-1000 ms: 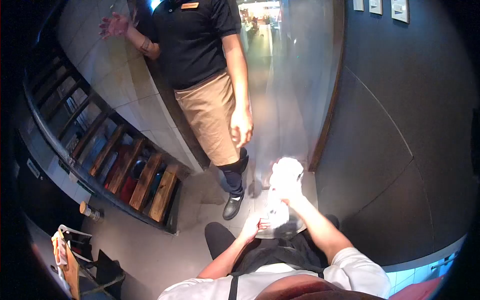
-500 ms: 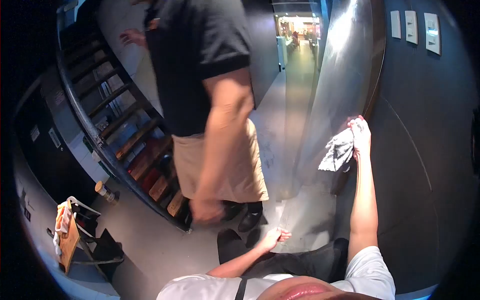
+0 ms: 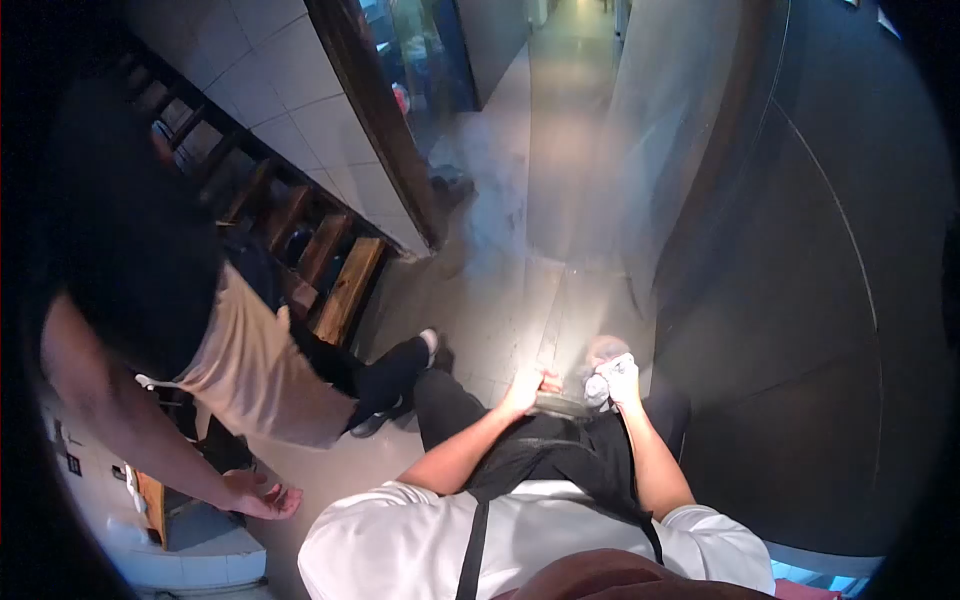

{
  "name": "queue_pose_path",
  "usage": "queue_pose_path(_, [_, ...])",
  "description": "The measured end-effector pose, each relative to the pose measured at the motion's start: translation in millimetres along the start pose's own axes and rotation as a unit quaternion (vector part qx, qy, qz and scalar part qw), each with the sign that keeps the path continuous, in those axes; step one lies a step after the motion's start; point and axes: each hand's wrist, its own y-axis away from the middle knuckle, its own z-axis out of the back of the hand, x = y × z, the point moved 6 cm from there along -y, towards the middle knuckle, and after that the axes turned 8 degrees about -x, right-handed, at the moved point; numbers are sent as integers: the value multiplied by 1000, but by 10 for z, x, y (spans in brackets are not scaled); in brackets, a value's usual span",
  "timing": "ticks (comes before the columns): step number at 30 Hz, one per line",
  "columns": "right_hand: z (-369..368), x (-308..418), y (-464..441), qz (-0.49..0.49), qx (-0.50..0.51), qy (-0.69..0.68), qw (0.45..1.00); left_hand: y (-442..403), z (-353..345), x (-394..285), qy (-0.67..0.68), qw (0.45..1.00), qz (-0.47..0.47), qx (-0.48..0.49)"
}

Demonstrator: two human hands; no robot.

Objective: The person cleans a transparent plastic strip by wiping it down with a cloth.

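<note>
My right hand (image 3: 624,382) is closed on a crumpled white and grey cloth (image 3: 597,390), low in the middle of the head view and just in front of my dark apron (image 3: 560,450). To its left is my left hand (image 3: 525,388), its fingers curled in; what they hold, if anything, is too small to tell. A pale, greenish-grey strip (image 3: 563,405) shows between the two hands at the apron's top edge. The hands are apart from each other.
A co-worker in a dark shirt and tan apron (image 3: 260,370) is close on the left, one hand (image 3: 265,497) hanging low. Wooden stairs (image 3: 350,290) rise behind. A shiny transparent panel (image 3: 640,180) stands ahead, beside a dark wall (image 3: 800,300) on the right.
My right hand has come down from the panel's edge to my lap with the cloth. My left hand has shifted slightly left and up. The co-worker has moved left, past me.
</note>
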Motion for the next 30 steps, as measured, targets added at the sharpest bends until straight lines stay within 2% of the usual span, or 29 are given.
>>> queue_pose_path(2, [98, -237, 97, -31, 41, 81, 995, -151, 134, 53, 2, 997, -70, -25])
queue_pose_path(4, [187, -372, 139, -48, 100, 133, 985, -197, 217, 140, -32, 998, -59, -5])
queue_pose_path(6, [208, -342, 174, -64, 102, 130, 984, -143, 183, 82, -37, 996, -76, 9])
queue_pose_path(9, [198, -303, 174, -76, 84, 119, 986, 89, 350, 389, -209, 977, -16, -32])
queue_pose_path(10, [203, -293, 185, -81, 73, 115, 987, 184, 473, 634, -253, 964, 58, -62])
queue_pose_path(11, [274, -372, 118, -40, 91, 171, 980, 319, 426, 528, -390, 913, 112, -39])
queue_pose_path(13, [263, -296, 202, -16, 15, 130, 991, 461, 400, 461, -435, 897, 81, -9])
queue_pose_path(16, [208, -249, 321, -59, -43, 118, 990, 439, 607, 700, -432, 900, 52, -32])
queue_pose_path(17, [281, -407, 298, -31, -65, 131, 989, 461, 648, 661, -430, 901, 41, -42])
queue_pose_path(19, [167, -273, 421, -74, -107, 152, 980, 492, 708, 632, -403, 914, 30, -40])
queue_pose_path(23, [256, -481, 337, -102, -53, 115, 987, 369, 690, 722, -384, 921, 3, -65])
queue_pose_path(26, [297, -542, 277, -95, -31, 122, 987, 354, 703, 792, -348, 935, 42, -49])
queue_pose_path(29, [318, -571, 271, -101, -26, 138, 985, 324, 744, 917, -359, 927, 96, -44])
queue_pose_path(30, [359, -675, 236, -95, -19, 137, 986, 286, 754, 1005, -337, 936, 85, -57])
